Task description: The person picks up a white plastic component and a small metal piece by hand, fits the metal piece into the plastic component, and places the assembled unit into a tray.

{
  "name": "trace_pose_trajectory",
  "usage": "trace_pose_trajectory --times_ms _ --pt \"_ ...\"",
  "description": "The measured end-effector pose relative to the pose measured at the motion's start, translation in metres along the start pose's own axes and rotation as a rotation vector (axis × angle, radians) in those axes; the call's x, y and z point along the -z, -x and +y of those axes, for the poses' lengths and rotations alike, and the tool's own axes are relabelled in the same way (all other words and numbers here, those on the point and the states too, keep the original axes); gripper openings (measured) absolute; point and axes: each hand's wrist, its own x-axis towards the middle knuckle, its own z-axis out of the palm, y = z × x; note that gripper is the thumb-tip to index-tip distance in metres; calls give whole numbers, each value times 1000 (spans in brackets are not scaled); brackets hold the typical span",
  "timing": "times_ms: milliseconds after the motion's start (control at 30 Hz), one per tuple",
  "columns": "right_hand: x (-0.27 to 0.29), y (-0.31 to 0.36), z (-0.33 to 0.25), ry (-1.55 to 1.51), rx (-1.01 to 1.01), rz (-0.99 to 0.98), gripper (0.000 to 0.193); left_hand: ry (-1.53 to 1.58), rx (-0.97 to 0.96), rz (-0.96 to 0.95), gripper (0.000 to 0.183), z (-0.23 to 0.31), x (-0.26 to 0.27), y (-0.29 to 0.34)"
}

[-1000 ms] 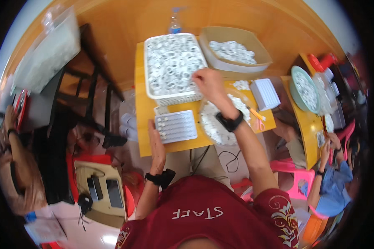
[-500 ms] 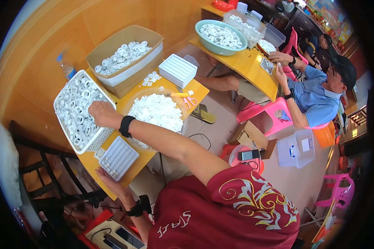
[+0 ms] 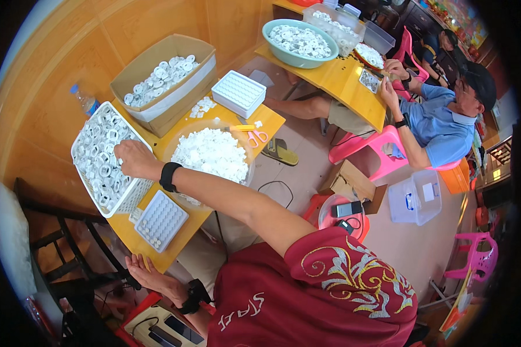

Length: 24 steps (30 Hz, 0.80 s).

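Left grip (image 3: 155, 277) farther from white tray (image 3: 164, 217), right grip (image 3: 136, 159) still at basket (image 3: 134, 198)

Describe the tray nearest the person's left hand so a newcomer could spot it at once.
On the nearer yellow table, find the white basket heaped with white parts. At its lower right in the picture lies a pale dimpled tray. Unlike the thicker dimpled block farther right, it has small pieces along one edge.

A maroon short-sleeved shirt (image 3: 298, 306) fills six o'clock, pale lettering (image 3: 244, 312) across its chest. Toward half past four, the right sleeve (image 3: 330, 257) bears curling silver-white and yellow leaf scrolls (image 3: 362, 282). Black wristbands: a plain right band (image 3: 169, 177) at nine, a bulkier left band (image 3: 197, 296) at seven.
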Motion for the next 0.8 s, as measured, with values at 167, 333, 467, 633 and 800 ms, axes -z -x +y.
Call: trace_pose_trajectory --times_ms 167,333,467,633,800 --pt "-18 -4 9 -79 43 13 11 30 -20 -61 45 9 1 11" --pt "-8 -12 15 -228 -42 -176 13 98 -2 -45 37 5 -1 15" --pt "16 -19 11 -202 -75 -289 16 201 59 -43 32 7 -2 20" --pt "19 -17 -1 -245 -167 -335 21 238 71 -48 31 8 3 24" --pt "21 -18 -8 -320 -221 -303 24 225 45 -112 30 16 -6 19"
